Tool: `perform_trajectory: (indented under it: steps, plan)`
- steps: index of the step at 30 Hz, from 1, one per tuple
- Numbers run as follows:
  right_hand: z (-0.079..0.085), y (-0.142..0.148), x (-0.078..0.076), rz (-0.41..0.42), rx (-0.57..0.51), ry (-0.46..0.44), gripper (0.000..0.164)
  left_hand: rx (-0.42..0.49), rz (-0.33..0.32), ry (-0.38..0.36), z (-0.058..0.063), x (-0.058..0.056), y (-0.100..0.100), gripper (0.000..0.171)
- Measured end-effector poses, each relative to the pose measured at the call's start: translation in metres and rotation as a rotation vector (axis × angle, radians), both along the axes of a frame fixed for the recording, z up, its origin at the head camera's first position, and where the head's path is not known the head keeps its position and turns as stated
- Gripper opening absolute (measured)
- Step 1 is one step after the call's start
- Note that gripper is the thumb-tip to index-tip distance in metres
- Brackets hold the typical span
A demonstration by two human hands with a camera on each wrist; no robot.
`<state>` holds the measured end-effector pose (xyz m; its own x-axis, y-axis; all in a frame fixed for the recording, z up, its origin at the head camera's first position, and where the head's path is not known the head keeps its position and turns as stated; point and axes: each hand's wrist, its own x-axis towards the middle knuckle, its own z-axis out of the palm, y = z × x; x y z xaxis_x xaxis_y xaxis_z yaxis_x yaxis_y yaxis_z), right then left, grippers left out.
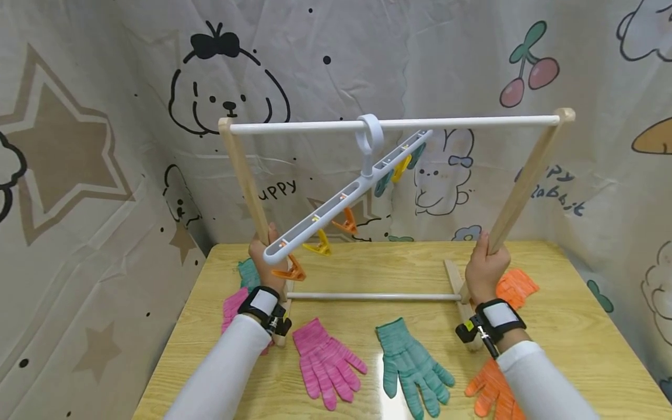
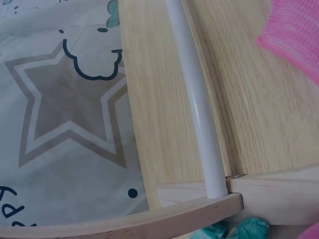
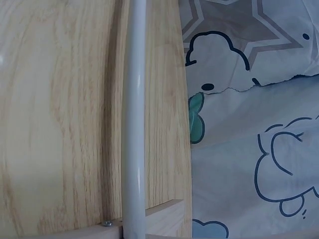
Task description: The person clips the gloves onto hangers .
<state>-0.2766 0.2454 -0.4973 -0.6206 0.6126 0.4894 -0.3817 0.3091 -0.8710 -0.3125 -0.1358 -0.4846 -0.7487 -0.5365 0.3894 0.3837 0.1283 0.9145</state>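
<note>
My left hand (image 1: 268,262) grips the left wooden upright of a drying rack (image 1: 247,175), partly behind the hanger's near end. The right hand (image 1: 485,268) is wrapped round the right upright (image 1: 525,181). From the rack's white top bar (image 1: 294,126) hangs a pale grey clip hanger (image 1: 346,195) by its ring hook, slanting toward the left hand. Orange clips (image 1: 290,269), yellow clips (image 1: 319,244) and teal clips (image 1: 383,184) dangle from it. Both wrist views miss the hands; they show the lower white bar (image 2: 197,104) meeting the wooden frame (image 2: 274,194).
On the wooden table (image 1: 346,271) a pink glove (image 1: 328,364) and a teal glove (image 1: 412,364) lie flat in front. An orange glove (image 1: 493,388) lies under the right forearm, another orange piece (image 1: 517,289) beyond. Pink (image 1: 234,309) and teal fabric (image 1: 248,273) lie by the left wrist.
</note>
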Motion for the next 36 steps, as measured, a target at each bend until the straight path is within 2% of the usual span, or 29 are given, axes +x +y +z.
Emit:
perform_trajectory:
  steps: [6,9,13,18,23,26,32,36]
  plan:
    - [-0.017,0.006,-0.011,0.048,-0.022,0.003,0.034,-0.065,0.051,0.011,0.005,0.007,-0.005,0.032]
    - [-0.020,0.007,-0.014,0.049,-0.001,0.012,0.034,-0.092,0.042,0.012,0.005,0.007,-0.007,0.032]
    - [-0.018,0.009,-0.012,0.041,0.018,0.010,0.031,-0.129,0.016,-0.005,0.003,0.005,-0.009,0.034]
    - [-0.016,0.013,-0.010,0.050,0.032,-0.022,0.036,-0.144,-0.007,-0.021,0.001,0.004,-0.008,0.035]
    - [-0.016,0.016,-0.008,0.091,0.023,-0.051,0.028,-0.159,-0.017,-0.031,-0.001,0.004,-0.008,0.037]
    - [-0.010,0.014,-0.002,0.116,0.027,-0.076,0.029,-0.178,-0.028,-0.029,-0.002,0.005,-0.008,0.040]
    - [0.004,0.010,0.008,0.142,0.046,-0.087,0.034,-0.212,-0.014,-0.041,-0.002,0.006,-0.010,0.035]
    - [0.000,0.012,0.003,0.160,0.019,-0.078,0.035,-0.256,0.005,-0.073,-0.001,0.006,-0.011,0.034]
